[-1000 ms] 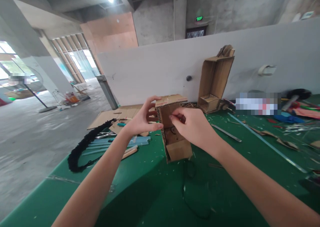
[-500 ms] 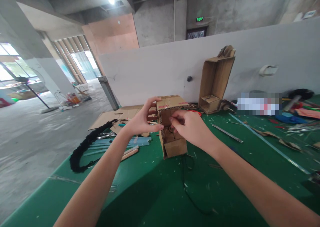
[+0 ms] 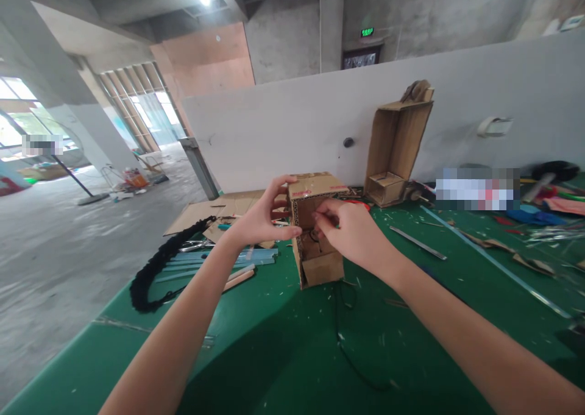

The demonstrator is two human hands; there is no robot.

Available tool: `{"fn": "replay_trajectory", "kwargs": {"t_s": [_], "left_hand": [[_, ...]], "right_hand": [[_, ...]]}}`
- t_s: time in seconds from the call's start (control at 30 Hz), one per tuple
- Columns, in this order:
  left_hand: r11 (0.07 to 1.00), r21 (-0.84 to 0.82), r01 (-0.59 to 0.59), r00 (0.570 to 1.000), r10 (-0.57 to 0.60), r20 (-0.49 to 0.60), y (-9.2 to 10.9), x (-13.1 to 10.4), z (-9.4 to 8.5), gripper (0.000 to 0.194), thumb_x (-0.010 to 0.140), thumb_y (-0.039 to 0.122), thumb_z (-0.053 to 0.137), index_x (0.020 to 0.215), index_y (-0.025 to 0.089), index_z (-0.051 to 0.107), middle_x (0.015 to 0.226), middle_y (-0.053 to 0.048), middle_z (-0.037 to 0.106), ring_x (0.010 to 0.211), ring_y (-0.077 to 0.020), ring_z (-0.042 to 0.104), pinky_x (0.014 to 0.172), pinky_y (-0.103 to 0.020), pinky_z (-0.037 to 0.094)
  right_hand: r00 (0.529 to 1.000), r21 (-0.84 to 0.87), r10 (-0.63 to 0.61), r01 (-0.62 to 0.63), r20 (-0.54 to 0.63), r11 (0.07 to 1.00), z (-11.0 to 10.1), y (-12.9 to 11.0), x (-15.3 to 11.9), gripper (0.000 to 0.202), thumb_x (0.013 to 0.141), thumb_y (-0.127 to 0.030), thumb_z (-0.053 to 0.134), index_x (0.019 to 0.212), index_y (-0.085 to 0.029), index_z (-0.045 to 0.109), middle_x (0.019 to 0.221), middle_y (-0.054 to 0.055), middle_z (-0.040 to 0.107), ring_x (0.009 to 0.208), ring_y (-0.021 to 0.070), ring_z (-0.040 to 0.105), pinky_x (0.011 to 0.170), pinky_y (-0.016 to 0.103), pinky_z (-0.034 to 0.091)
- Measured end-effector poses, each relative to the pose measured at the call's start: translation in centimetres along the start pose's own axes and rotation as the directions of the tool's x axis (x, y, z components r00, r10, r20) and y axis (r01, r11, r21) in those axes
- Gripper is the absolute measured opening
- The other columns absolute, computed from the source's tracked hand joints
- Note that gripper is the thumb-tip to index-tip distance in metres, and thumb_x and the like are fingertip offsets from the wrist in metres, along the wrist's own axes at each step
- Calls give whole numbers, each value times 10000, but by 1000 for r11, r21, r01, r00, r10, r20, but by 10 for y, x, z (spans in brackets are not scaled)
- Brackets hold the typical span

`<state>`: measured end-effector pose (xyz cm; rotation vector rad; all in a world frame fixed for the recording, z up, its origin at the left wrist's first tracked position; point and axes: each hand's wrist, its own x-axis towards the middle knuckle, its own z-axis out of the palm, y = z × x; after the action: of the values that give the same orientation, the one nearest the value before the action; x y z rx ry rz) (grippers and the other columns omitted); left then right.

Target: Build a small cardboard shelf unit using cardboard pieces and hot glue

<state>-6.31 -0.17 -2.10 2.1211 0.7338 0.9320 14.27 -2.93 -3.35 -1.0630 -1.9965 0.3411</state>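
Note:
A small open-fronted cardboard box [image 3: 323,270] stands upright on the green table in front of me. My left hand [image 3: 258,223] grips its left side, thumb at the front edge and fingers behind the wall. At the opening, my right hand [image 3: 354,232] is closed in a pinch, fingertips just inside the box. What the pinch holds, if anything, is too small to make out. A dark loop shows on the inner cardboard below those fingers. Thin black cord [image 3: 337,323] trails from under the box toward me across the table.
Left of the box lie a black braided bundle [image 3: 139,287], blue strips [image 3: 205,262] and flat cardboard [image 3: 192,217]. A taller cardboard structure [image 3: 393,141] stands against the white partition [image 3: 283,134]. On the right are a metal ruler-like strip [image 3: 418,243] and a long pale strip [image 3: 493,259].
The view has shifted very slightly. Both hands and the box keep nearly the same positions, with my right fingers still pinched at the opening.

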Motion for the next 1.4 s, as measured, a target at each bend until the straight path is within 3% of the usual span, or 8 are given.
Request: {"fn": "replay_trajectory", "kwargs": {"t_s": [0.17, 0.27, 0.4, 0.47, 0.57, 0.67, 1.0, 1.4], "left_hand": [[998, -66, -3, 999, 0, -43, -7, 1, -1, 817, 630, 202, 785, 1286, 347, 321, 1324, -81, 432, 1038, -228, 586, 790, -300, 541], [977, -212, -4, 994, -20, -110, -15, 2, -4, 761, 654, 260, 773, 1281, 349, 352, 1245, -63, 508, 954, -208, 616, 749, -299, 547], [900, -434, 50, 963, -159, -218, -27, 1, -9, 736, 655, 379, 744, 1301, 349, 392, 1112, -33, 595, 836, -175, 637, 640, -261, 541], [861, -501, 84, 943, -231, -241, -31, 0, -10, 747, 643, 416, 734, 1312, 352, 408, 1073, -18, 618, 786, -164, 639, 587, -246, 531], [819, -566, 93, 929, -276, -248, -35, 0, -11, 707, 655, 432, 714, 1304, 351, 443, 1075, -2, 637, 719, -148, 640, 537, -238, 515], [788, -608, 99, 930, -291, -225, -38, 0, -11, 635, 671, 442, 702, 1259, 322, 494, 1097, -10, 649, 704, -149, 644, 518, -238, 509], [773, -629, 80, 943, -264, -204, -40, -1, -11, 651, 679, 475, 692, 1267, 294, 480, 1196, -54, 646, 915, -239, 674, 594, -281, 536], [749, -658, 81, 938, -281, -204, -45, -1, -8, 633, 682, 502, 678, 1241, 275, 489, 1151, -58, 661, 910, -244, 678, 674, -330, 543]], "right_hand": [[998, -10, -1, 1, 56, 1000, -4, -3, 0, 203, 882, -243, 473, 828, -183, 660, 736, 40, 704, 661, 160, 636, 610, 289, 433], [999, -26, 10, -9, 50, 1000, -13, -8, 0, 257, 909, -327, 464, 928, -187, 679, 784, 54, 714, 671, 166, 630, 605, 297, 429], [998, -37, 5, -3, 62, 999, -38, -15, -4, 342, 927, -440, 427, 1031, -199, 647, 862, 65, 707, 714, 180, 623, 623, 310, 448], [983, -50, -42, 52, 179, 997, -52, -16, -8, 382, 885, -498, 493, 1133, -233, 611, 1036, 68, 685, 876, 214, 630, 701, 326, 479], [886, -56, -103, 143, 452, 988, -68, -15, -14, 703, 745, -563, 655, 1368, -310, 450, 1370, 61, 509, 1151, 288, 545, 831, 358, 498], [819, -71, -86, 153, 568, 986, -71, -12, -17, 810, 740, -549, 665, 1448, -337, 333, 1468, 55, 396, 1222, 318, 499, 867, 379, 505], [850, -47, -149, 200, 505, 979, -64, -11, -14, 749, 765, -500, 654, 1426, -314, 354, 1450, 46, 423, 1248, 295, 471, 918, 389, 502], [867, 20, -148, 157, 476, 987, -64, -10, -13, 718, 759, -479, 661, 1406, -324, 391, 1441, 45, 450, 1261, 303, 479, 951, 430, 507]]}}
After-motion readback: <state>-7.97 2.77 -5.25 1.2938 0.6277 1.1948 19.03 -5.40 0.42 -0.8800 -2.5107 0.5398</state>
